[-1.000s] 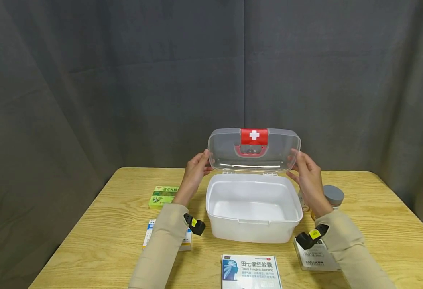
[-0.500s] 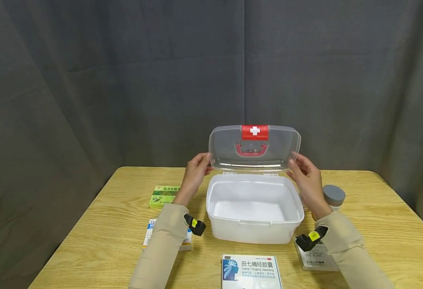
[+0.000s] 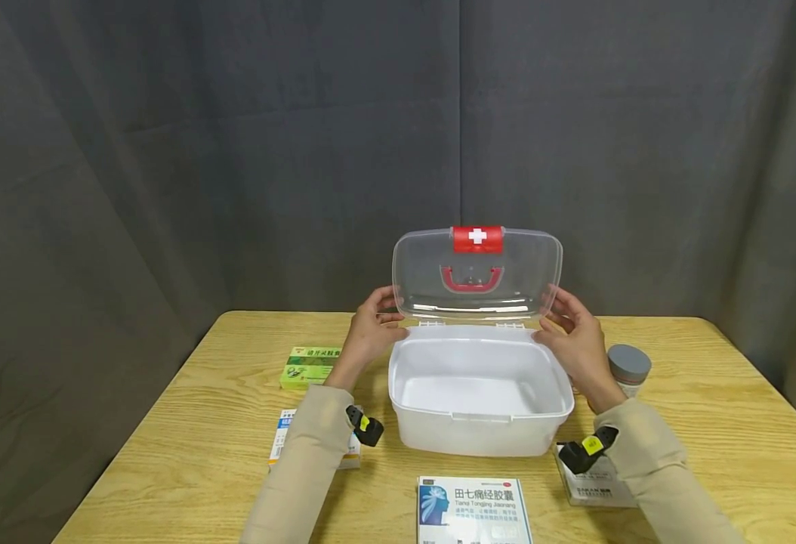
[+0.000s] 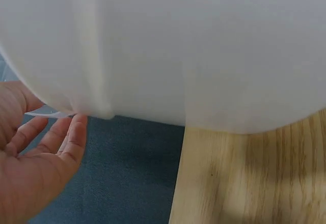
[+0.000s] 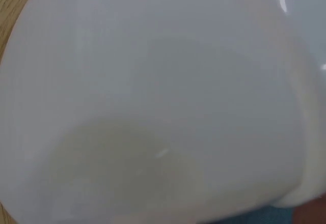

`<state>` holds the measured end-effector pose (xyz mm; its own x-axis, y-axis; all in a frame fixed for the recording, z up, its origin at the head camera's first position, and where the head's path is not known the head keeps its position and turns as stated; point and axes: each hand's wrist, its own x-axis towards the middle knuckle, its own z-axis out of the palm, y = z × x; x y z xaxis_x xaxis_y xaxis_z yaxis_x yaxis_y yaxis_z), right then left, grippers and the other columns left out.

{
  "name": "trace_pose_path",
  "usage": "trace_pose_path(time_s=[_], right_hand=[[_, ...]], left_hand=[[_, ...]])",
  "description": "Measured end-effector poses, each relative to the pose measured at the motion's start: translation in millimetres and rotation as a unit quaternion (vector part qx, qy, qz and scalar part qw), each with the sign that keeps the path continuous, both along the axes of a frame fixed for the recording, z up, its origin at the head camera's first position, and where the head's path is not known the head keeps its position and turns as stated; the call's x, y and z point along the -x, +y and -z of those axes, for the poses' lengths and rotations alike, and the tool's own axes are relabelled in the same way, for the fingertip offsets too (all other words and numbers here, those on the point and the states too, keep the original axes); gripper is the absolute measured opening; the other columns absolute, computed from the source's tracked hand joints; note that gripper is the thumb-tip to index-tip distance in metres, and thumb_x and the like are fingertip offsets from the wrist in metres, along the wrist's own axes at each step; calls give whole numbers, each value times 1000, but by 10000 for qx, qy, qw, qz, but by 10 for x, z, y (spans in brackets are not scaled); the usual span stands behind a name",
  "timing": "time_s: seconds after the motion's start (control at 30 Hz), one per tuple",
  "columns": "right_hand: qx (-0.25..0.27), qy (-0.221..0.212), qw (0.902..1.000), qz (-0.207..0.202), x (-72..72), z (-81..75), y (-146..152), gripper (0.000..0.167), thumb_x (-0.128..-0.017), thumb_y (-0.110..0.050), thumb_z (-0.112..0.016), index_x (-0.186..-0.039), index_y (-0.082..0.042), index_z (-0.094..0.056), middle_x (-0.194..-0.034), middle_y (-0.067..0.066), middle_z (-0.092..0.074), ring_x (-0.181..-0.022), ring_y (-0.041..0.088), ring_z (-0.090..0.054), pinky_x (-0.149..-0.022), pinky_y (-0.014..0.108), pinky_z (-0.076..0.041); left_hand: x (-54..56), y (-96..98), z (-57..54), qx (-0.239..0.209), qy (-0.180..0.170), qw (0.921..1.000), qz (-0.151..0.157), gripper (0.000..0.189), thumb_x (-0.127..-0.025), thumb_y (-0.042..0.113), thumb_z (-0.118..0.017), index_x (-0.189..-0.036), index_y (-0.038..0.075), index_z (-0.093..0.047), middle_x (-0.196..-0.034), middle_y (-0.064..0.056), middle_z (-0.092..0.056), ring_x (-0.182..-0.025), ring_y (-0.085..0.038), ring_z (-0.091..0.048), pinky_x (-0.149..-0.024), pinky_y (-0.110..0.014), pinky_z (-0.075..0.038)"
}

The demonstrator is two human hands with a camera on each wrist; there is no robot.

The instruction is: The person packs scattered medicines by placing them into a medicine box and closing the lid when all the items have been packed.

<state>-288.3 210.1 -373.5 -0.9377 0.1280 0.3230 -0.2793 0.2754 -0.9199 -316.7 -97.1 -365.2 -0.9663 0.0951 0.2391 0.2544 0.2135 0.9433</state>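
A white first-aid box (image 3: 473,437) stands at mid-table in the head view, its white inside showing. Its clear hinged lid (image 3: 418,261) is raised and leans back, with a red latch (image 3: 477,239) and a red handle (image 3: 471,285). My left hand (image 3: 371,330) touches the lid's lower left side with loosely extended fingers, thumb near the box's back left corner. Opposite it, my right hand (image 3: 578,340) has its fingers behind the lid's lower right edge and its thumb by the back right corner. White plastic fills most of both wrist views.
A green medicine box (image 3: 305,368) and a blue-white one (image 3: 281,438) lie to the left, partly under the left arm. A white medicine box (image 3: 473,510) lies in front. On the right are a grey-lidded jar (image 3: 629,364) and a silvery box (image 3: 595,487); a dark curtain (image 3: 344,151) hangs behind.
The lid has tipped further back, its red latch rising in the head view. Both thumbs have come off the lid's edges and dropped towards the box's back corners.
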Motion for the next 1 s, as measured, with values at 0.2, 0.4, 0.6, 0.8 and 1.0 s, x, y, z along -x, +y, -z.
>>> trace_pose_path(time_s=[0.2,0.4,0.6,0.8,1.0], right_hand=[[-79,120,9999,-69,-5,44,27,75,-80,20,-58,-148,-3,-37,-142,19,-46,-123,35,-50,-89,18,-47],[-101,56,9999,-89,-8,70,37,72,-82,18,-58,-147,-1,-36,-142,20,-46,-124,35,-49,-91,19,-46],[-59,-89,9999,-52,-20,67,31,66,-83,17,-59,-144,2,-37,-141,21,-47,-126,34,-49,-93,20,-44],[-70,-117,9999,-106,-33,76,23,67,-85,16,-59,-146,1,-37,-142,20,-46,-126,34,-49,-90,19,-45],[-122,-51,9997,-204,-23,95,21,67,-87,15,-59,-148,-1,-35,-143,19,-46,-126,33,-49,-89,17,-46]], left_hand=[[-3,-11,35,-2,-56,9999,144,73,-74,-19,-66,-140,8,-48,-128,-15,-53,-106,-28,-60,-86,-33,-53],[-15,-23,68,-43,-53,9998,171,72,-76,-19,-64,-140,8,-48,-130,-14,-54,-108,-28,-59,-86,-33,-52],[-16,-49,105,-131,33,9997,209,68,-77,-18,-64,-138,5,-48,-129,-15,-56,-111,-28,-59,-90,-33,-51],[-19,-86,141,-248,113,9993,248,61,-79,-18,-64,-135,2,-49,-130,-16,-57,-114,-29,-58,-92,-35,-50],[-26,-117,195,-334,275,9986,316,59,-81,-16,-64,-136,1,-50,-133,-17,-56,-118,-31,-56,-92,-37,-50]])
